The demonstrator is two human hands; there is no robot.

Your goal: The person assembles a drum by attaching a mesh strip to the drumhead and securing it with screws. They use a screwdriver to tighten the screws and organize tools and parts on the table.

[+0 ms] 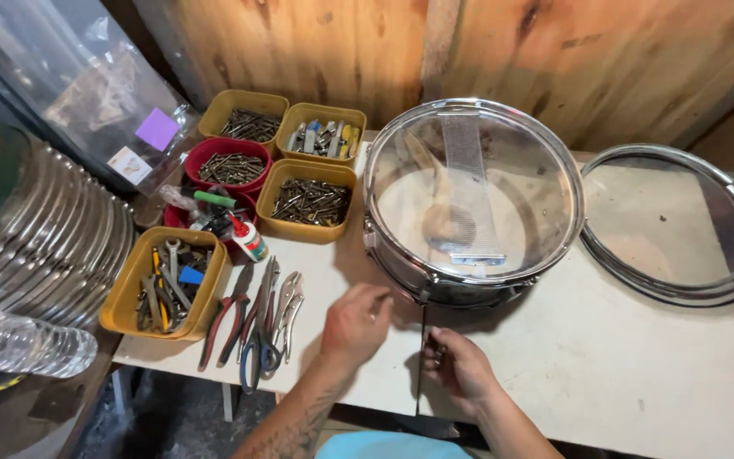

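Snare drum (473, 200) sits on the white table (605, 365), directly beyond both hands, its near rim just past the fingertips. Left hand (354, 325) pinches a small metal part, too small to identify, close to the drum's lower edge. Right hand (459, 364) grips a thin upright rod (423, 340) that reaches toward the shell. Pliers (256, 319) lie left of the left hand.

At ten o'clock, a purple square label (157, 128) and a white rectangular label (129, 165) sit on clear plastic wrapping (87, 93).
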